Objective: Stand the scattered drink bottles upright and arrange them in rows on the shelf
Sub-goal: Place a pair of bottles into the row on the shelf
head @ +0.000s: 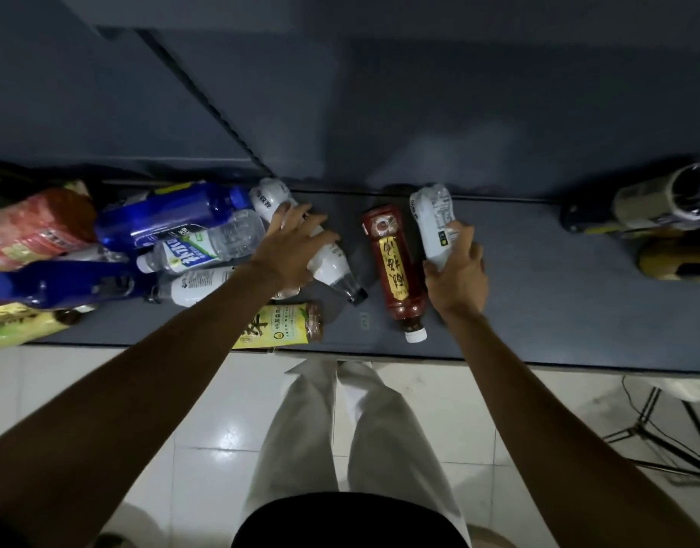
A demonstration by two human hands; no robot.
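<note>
Hands are working the uprighting step: right hand (pixel 457 270) is gripping a white bottle (pixel 435 223); left hand (pixel 293 247), fingers spread, is resting on another (pixel 330 263). Next: tipping both upright.

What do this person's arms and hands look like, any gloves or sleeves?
Both arms are bare to the frame's edge, with no sleeves visible. The left hand and right hand wear no gloves, and no rings, watch or bands show.
</note>
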